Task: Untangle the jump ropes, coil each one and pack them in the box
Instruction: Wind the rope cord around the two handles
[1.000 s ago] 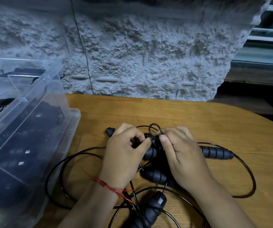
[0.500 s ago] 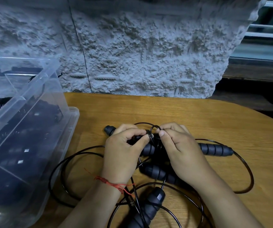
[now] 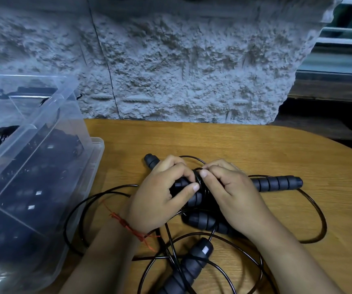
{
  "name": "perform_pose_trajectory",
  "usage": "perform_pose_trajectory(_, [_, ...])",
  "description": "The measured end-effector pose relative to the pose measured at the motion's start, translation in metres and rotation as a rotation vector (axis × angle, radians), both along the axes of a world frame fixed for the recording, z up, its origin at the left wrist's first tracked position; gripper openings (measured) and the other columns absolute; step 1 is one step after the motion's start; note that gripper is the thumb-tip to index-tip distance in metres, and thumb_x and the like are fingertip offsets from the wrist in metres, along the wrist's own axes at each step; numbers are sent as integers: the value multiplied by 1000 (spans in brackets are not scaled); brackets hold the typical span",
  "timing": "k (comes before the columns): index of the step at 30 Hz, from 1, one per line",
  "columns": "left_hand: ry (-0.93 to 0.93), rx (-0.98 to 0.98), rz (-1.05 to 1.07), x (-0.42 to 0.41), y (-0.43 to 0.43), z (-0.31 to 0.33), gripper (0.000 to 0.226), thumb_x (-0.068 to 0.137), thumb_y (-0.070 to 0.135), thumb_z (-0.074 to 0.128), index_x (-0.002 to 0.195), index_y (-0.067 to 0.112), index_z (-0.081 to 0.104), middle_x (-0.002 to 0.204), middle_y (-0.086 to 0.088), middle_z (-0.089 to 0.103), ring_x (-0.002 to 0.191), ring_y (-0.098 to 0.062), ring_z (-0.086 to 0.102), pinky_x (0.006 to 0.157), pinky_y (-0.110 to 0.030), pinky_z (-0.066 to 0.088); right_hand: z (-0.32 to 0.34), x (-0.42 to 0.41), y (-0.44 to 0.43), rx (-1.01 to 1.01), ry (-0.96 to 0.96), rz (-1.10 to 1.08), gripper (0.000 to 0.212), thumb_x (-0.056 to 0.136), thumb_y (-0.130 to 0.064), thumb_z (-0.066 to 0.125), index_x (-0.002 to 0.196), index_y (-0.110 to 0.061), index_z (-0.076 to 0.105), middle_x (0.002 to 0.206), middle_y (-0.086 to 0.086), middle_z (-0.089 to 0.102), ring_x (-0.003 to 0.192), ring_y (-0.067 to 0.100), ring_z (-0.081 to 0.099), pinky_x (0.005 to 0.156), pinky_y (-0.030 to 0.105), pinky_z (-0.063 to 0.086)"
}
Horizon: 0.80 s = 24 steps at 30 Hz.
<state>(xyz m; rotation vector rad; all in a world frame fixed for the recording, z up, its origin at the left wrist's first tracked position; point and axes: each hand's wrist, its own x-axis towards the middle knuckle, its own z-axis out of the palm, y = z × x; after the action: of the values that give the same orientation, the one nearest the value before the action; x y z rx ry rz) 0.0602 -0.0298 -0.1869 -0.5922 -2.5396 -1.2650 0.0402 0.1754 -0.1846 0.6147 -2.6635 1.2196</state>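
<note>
The ropes [image 3: 194, 236] lie tangled on the table [image 3: 255, 149], at 6 o'clock of the view centre. Both hands meet over the tangle. The left hand [image 3: 156, 200] curls its thumb and forefinger round the black cord [image 3: 198, 179], which is bunched in small loops there; it also lies over a handle [image 3: 183, 184]. The right hand [image 3: 236, 198] pinches the same bunch of cord from 3 o'clock, thumb tip against fingertip. A red thread [image 3: 128, 228] circles the left wrist. Four further handle parts show, all dark grey and ribbed: one end [image 3: 150, 161] projects at 10 o'clock of the left hand; one long handle [image 3: 277, 183] extends toward 3 o'clock from under the right hand; one [image 3: 202, 221] lies below the hands, partly covered by the right wrist; one [image 3: 192, 268] lies at 6 o'clock and points toward the lower edge. This last handle carries a small pale square [image 3: 206, 249]; any writing on it is too small to read. Loose cord sweeps in wide loops at 3, 6 and 9 o'clock of the hands. The box [image 3: 64, 107], of clear plastic, stands at 9 o'clock of the hands, on the table's left edge. Dark items show through its wall, blurred, with similar pale squares [image 3: 38, 193] that cannot be read. A rough grey wall [image 3: 192, 71] rises at 12 o'clock behind the table.
</note>
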Motion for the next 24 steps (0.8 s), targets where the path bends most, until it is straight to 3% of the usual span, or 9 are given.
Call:
perform_pose_trajectory(4, [43,-6,40,2,2,0,17,95,29,76,89,22,61,104,12,52,101,-15,58,84,-16,45,2,1,-3,17,51,3,27,106,-58,44,80,-59,50,105,-25,62,105,9,61,92,47,48])
perform_pose_trajectory(8, [80,6,74,3,4,-3,27,94,32,74,81,19,55,95,10,50,91,-17,57,76,-23,47,0,4,-3,27,96,11,22,107,-55,45,89,-50,55,103,-23,63,103,9,63,90,45,50])
perform_pose_trajectory(11, [90,50,111,3,5,-4,36,93,31,76,74,20,48,90,8,52,82,-18,57,71,-27,48,2,6,0,19,38,-36,20,107,-56,47,104,-37,55,105,-20,66,102,1,64,86,26,50])
perform_pose_trajectory(13, [100,61,128,3,5,-4,37,92,30,76,73,19,47,88,8,54,80,-18,58,70,-29,49,6,8,2,38,-15,-30,29,105,-60,47,124,-39,54,118,-23,65,111,-8,60,88,14,45])
perform_pose_trajectory(16, [105,92,120,2,3,-5,34,94,31,74,76,19,49,86,4,58,83,-20,60,70,-34,50,7,11,2,284,81,110,42,110,-63,30,148,-51,43,139,-35,52,129,-4,46,103,25,36])
perform_pose_trajectory(18, [77,98,117,2,1,-5,32,96,38,74,81,21,51,88,3,61,86,-20,63,70,-36,51,7,12,3,372,79,150,47,107,-68,29,152,-55,36,144,-38,46,133,-3,40,106,27,33])
perform_pose_trajectory(21, [85,65,155,3,-1,-6,32,97,50,69,87,23,55,88,7,66,84,-17,67,67,-36,54,8,8,7,353,32,160,50,101,-75,38,145,-53,41,139,-39,48,134,-6,38,108,31,35])
perform_pose_trajectory(24, [191,28,216,5,3,-5,37,98,55,67,86,23,52,84,10,66,79,-11,66,62,-33,54,7,6,8,271,-2,165,45,94,-79,46,127,-50,52,126,-35,55,128,-4,44,105,34,41])
